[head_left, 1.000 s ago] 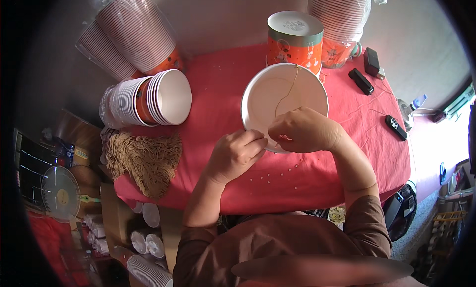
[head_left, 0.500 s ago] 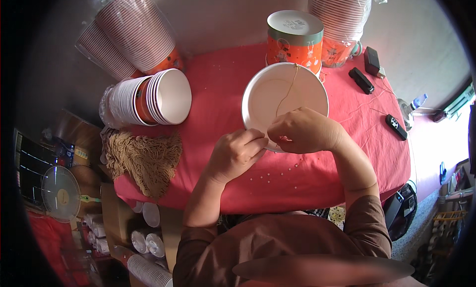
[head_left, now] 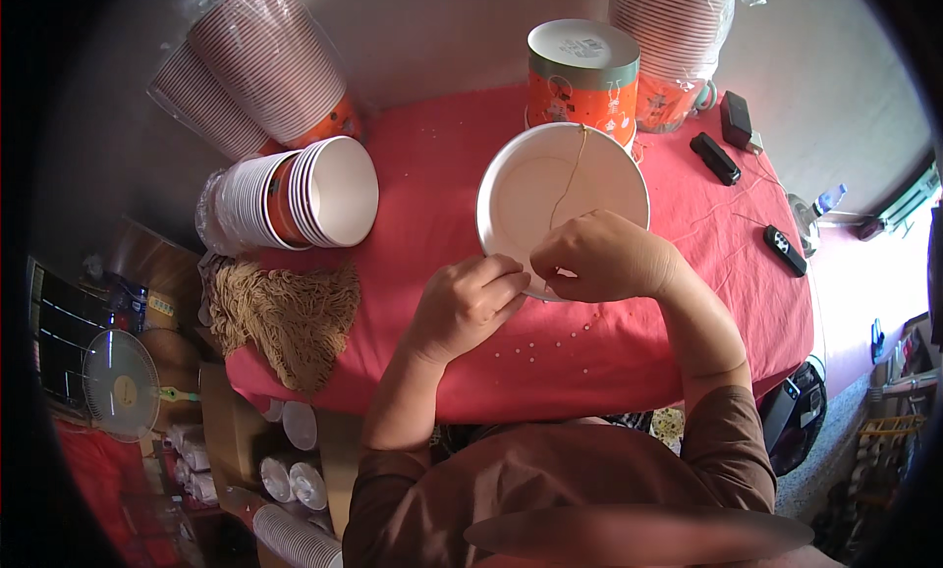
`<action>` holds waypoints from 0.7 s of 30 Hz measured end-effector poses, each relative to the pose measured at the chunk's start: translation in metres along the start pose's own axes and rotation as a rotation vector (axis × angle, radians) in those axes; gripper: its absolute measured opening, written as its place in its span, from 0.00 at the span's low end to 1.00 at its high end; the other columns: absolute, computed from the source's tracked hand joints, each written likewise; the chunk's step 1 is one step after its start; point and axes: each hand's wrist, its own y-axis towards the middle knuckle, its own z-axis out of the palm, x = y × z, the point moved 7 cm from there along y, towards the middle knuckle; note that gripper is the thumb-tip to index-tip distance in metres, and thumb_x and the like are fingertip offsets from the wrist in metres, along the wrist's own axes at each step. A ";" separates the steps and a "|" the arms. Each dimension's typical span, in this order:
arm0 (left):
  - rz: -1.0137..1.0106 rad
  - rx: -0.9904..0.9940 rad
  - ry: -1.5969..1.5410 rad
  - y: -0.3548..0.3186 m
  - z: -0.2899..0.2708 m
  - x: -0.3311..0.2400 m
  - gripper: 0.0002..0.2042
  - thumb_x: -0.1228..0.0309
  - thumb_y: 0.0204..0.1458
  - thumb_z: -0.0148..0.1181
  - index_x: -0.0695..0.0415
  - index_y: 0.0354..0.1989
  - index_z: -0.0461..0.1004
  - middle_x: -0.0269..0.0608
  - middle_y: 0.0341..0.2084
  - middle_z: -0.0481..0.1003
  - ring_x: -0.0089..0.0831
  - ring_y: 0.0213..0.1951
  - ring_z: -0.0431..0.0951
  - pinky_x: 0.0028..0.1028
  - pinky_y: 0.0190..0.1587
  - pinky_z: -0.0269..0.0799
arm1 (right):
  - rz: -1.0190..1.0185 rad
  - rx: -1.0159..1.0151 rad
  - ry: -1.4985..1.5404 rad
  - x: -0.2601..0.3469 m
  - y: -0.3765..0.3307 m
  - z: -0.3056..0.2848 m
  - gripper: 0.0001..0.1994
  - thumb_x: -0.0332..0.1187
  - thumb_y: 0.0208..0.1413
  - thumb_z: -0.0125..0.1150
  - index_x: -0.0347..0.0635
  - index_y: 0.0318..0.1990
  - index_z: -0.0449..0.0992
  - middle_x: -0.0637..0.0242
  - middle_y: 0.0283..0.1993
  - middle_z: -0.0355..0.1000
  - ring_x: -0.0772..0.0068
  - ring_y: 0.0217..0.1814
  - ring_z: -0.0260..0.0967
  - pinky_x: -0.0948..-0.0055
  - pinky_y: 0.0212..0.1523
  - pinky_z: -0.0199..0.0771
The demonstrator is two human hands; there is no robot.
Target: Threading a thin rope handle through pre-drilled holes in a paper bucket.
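Observation:
A white-lined paper bucket (head_left: 511, 180) stands on the table in front of me, its opening facing up. A thin tan cord (head_left: 574, 175) runs from its far rim across the opening to my right hand (head_left: 609, 259), whose curled fingers hold it at the near rim. My left hand (head_left: 471, 308) is closed, thumb and fingers pinched on the near left rim beside the right fingertips. The cord's near end is hidden by the right hand. A bundle of tan cords (head_left: 290, 318) hangs over the table's left edge.
An upside-down orange and green bucket (head_left: 582, 87) stands behind. Nested buckets (head_left: 339, 190) lie at left; taller wrapped stacks (head_left: 265, 57) lean at the back. Small white bits (head_left: 531, 347) dot the pink tablecloth (head_left: 422, 372). Black devices (head_left: 716, 159) lie at right.
The bucket has shifted very slightly left, and the cord's line has moved a little with it. Both hands stay nearly in place at the near rim.

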 end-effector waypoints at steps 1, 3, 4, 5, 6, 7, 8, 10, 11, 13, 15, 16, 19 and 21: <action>-0.003 0.003 -0.001 0.001 0.000 0.000 0.09 0.75 0.43 0.68 0.56 0.35 0.79 0.33 0.35 0.76 0.32 0.32 0.80 0.31 0.32 0.78 | 0.000 0.000 0.000 0.000 0.000 0.000 0.06 0.31 0.50 0.60 0.44 0.23 0.72 0.62 0.23 0.71 0.54 0.30 0.73 0.58 0.32 0.71; -0.005 0.007 -0.001 0.001 0.000 0.000 0.09 0.75 0.43 0.68 0.56 0.35 0.79 0.33 0.35 0.75 0.32 0.32 0.80 0.31 0.32 0.78 | 0.020 0.028 0.013 -0.001 0.000 0.001 0.07 0.32 0.51 0.60 0.44 0.24 0.73 0.62 0.23 0.71 0.54 0.29 0.73 0.58 0.31 0.71; -0.006 0.004 -0.001 0.000 0.000 0.000 0.09 0.75 0.43 0.68 0.56 0.35 0.79 0.33 0.35 0.75 0.32 0.32 0.80 0.31 0.32 0.78 | 0.019 0.028 0.013 0.000 0.000 0.000 0.07 0.32 0.51 0.60 0.44 0.24 0.73 0.62 0.23 0.71 0.54 0.29 0.73 0.58 0.31 0.71; -0.007 0.000 0.000 0.000 0.000 0.001 0.09 0.75 0.43 0.68 0.56 0.35 0.79 0.33 0.35 0.75 0.32 0.32 0.80 0.31 0.32 0.78 | 0.017 0.027 0.018 0.000 0.000 -0.001 0.07 0.32 0.51 0.60 0.43 0.23 0.73 0.62 0.23 0.71 0.54 0.29 0.73 0.58 0.31 0.71; -0.007 0.000 0.000 0.000 0.000 0.001 0.09 0.75 0.43 0.68 0.56 0.35 0.79 0.33 0.35 0.75 0.32 0.32 0.80 0.31 0.32 0.78 | 0.014 0.025 0.024 0.001 0.000 -0.001 0.08 0.33 0.51 0.61 0.43 0.23 0.73 0.62 0.23 0.71 0.54 0.30 0.73 0.58 0.32 0.71; -0.007 -0.001 0.001 0.000 -0.001 0.001 0.09 0.75 0.43 0.68 0.55 0.35 0.79 0.33 0.34 0.75 0.32 0.32 0.80 0.31 0.31 0.78 | 0.015 0.025 0.023 0.000 0.000 -0.001 0.08 0.33 0.51 0.61 0.43 0.23 0.73 0.62 0.23 0.71 0.54 0.30 0.73 0.58 0.32 0.71; -0.007 -0.003 0.001 0.000 -0.001 0.001 0.09 0.75 0.43 0.68 0.55 0.35 0.79 0.33 0.34 0.75 0.32 0.32 0.80 0.31 0.31 0.78 | 0.013 0.033 0.021 -0.002 0.000 0.001 0.08 0.33 0.51 0.61 0.43 0.23 0.73 0.62 0.23 0.71 0.54 0.30 0.73 0.58 0.32 0.71; -0.006 -0.004 0.001 0.000 -0.001 0.001 0.09 0.75 0.43 0.68 0.55 0.35 0.79 0.33 0.34 0.75 0.32 0.32 0.80 0.31 0.31 0.78 | 0.010 0.041 0.020 -0.003 0.000 0.002 0.08 0.33 0.51 0.61 0.43 0.22 0.73 0.62 0.23 0.71 0.54 0.30 0.73 0.57 0.32 0.71; -0.006 -0.005 0.001 0.000 -0.001 0.001 0.10 0.75 0.43 0.69 0.55 0.35 0.79 0.33 0.34 0.75 0.31 0.32 0.79 0.31 0.31 0.78 | 0.012 0.056 0.014 -0.003 0.000 0.002 0.08 0.33 0.51 0.61 0.43 0.23 0.73 0.62 0.23 0.71 0.54 0.30 0.73 0.57 0.32 0.71; -0.006 -0.003 0.002 0.000 -0.001 0.001 0.10 0.75 0.43 0.69 0.55 0.35 0.79 0.33 0.34 0.75 0.31 0.32 0.79 0.31 0.31 0.78 | 0.014 0.072 0.008 -0.003 0.000 0.002 0.08 0.34 0.51 0.61 0.43 0.23 0.73 0.62 0.23 0.71 0.54 0.30 0.73 0.57 0.32 0.71; -0.006 -0.001 0.003 0.000 -0.001 0.001 0.10 0.75 0.43 0.69 0.55 0.35 0.79 0.33 0.34 0.75 0.31 0.32 0.79 0.31 0.32 0.78 | 0.009 0.086 0.004 -0.003 0.000 0.003 0.08 0.34 0.51 0.61 0.42 0.23 0.74 0.63 0.24 0.71 0.55 0.31 0.73 0.57 0.33 0.71; -0.008 0.000 0.001 0.000 -0.001 0.001 0.10 0.75 0.43 0.69 0.55 0.36 0.79 0.33 0.34 0.75 0.32 0.32 0.80 0.31 0.32 0.78 | 0.011 0.086 0.004 -0.004 0.000 0.003 0.08 0.34 0.51 0.61 0.42 0.23 0.74 0.63 0.24 0.71 0.55 0.31 0.73 0.57 0.33 0.71; -0.009 -0.002 -0.001 0.000 0.000 0.001 0.10 0.74 0.43 0.69 0.55 0.36 0.79 0.33 0.34 0.75 0.32 0.32 0.80 0.31 0.32 0.78 | -0.008 0.083 -0.006 -0.003 0.000 0.004 0.08 0.34 0.51 0.61 0.42 0.23 0.74 0.64 0.25 0.71 0.56 0.32 0.73 0.58 0.34 0.71; -0.010 -0.006 0.002 -0.001 -0.001 0.001 0.10 0.74 0.43 0.69 0.55 0.36 0.79 0.33 0.34 0.75 0.32 0.32 0.80 0.31 0.32 0.78 | -0.012 0.084 0.003 -0.002 0.000 0.004 0.08 0.33 0.51 0.61 0.42 0.24 0.75 0.64 0.25 0.71 0.56 0.32 0.73 0.58 0.34 0.71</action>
